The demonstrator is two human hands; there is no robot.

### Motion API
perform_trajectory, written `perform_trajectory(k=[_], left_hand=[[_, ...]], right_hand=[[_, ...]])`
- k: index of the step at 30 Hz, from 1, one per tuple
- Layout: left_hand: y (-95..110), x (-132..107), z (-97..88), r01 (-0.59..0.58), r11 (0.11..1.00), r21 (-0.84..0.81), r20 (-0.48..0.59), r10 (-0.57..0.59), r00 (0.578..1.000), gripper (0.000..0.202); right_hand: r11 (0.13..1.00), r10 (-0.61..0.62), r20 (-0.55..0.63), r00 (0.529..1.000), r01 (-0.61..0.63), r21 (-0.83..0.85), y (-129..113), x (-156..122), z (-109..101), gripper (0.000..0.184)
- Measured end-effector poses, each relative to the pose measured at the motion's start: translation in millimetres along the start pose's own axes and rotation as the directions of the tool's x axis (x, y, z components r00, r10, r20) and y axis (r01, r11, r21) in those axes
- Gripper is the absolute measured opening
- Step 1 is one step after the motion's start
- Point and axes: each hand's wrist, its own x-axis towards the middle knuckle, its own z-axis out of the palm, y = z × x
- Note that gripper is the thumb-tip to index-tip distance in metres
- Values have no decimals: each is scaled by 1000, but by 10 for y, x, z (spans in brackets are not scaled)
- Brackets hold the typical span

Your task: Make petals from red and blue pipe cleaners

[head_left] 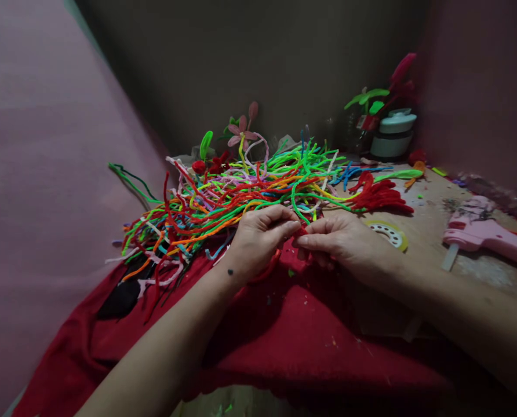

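Note:
Both hands meet in front of a large heap of many-coloured pipe cleaners (258, 191). Thumb and fingers of my left hand (267, 234) pinch a red pipe cleaner (301, 231). My right hand (334, 234) is closed on the same red piece from the other side, fingertips almost touching the left ones. Most of that piece is hidden by the fingers. A bundle of red fuzzy loops (382, 196) lies just beyond my right hand, and a yellow tape roll (389, 234) sits partly behind the right wrist.
A pink glue gun (487, 231) lies at the right on a brown board (436, 202). At the back stand a pale lidded jar (393, 133) and a pink pipe-cleaner flower (241, 133). Red cloth (284, 324) covers the front; a black object (119, 298) rests at left.

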Motion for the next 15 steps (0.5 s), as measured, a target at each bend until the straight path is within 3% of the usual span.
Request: perform_trajectory(k=[3,5,7,11,15], left_hand=[[-20,-6,-14,-177,945,276,-2,185,983,10],[-30,-6,-16,-185,930,317,11,191,981,11],[-31,-1,-17,-121,958,259,8,123,992,11],[-5,7,-5,71,996,45,8,-72,997,15],[18,-9,37,159,982,-98,15,-158,987,16]], right_hand=[[1000,5,-2,1000,-5,-28,-20,-7,12,21],[998,32,-12,999,-33,-48,-46,-14,20,22],[998,44,-24,999,-45,-38,-70,-21,28,21],[997,-37,-72,997,42,71,-68,-30,35,14],[997,-75,-83,994,75,7,-37,-36,24,17]])
